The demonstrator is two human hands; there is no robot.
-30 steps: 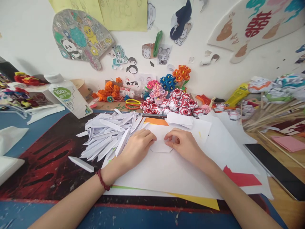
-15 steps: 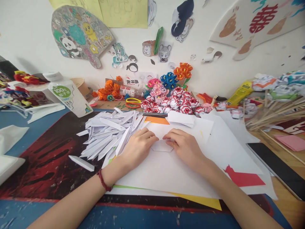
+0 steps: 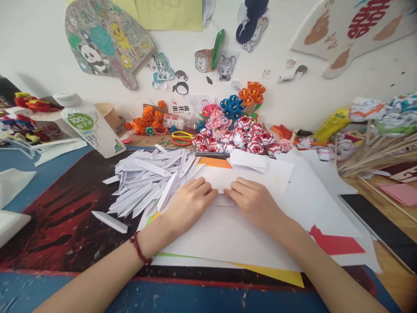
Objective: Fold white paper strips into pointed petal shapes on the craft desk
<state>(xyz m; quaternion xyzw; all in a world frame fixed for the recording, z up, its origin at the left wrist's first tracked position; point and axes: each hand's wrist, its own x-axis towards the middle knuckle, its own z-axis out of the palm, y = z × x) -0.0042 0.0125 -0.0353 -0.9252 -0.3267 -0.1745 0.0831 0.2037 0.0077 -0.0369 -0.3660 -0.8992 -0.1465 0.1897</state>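
Both my hands meet over a small folded strip of white paper point(image 3: 224, 200) that lies on larger white sheets point(image 3: 228, 239). My left hand point(image 3: 192, 201) pinches its left end, fingers curled with the thumb against the paper. At the other end, my right hand point(image 3: 249, 198) presses with bent fingers and thumb. Part of the strip is hidden beneath the fingertips. To the left of my left hand spreads a heap of folded white paper strips point(image 3: 146, 178). One single folded strip point(image 3: 110, 221) lies apart from the heap on the dark mat.
A folded white paper point(image 3: 248, 160) lies behind my hands. Red-and-white paper flowers point(image 3: 247, 137) crowd the back edge. A white bottle point(image 3: 93, 126) stands at back left. On the right are a black phone point(image 3: 379, 230), a red paper scrap point(image 3: 337, 241) and wooden sticks point(image 3: 368, 152).
My fingers have closed down further along the strip, and it looks narrower, with its top edge folded over. The camera view has shifted slightly.
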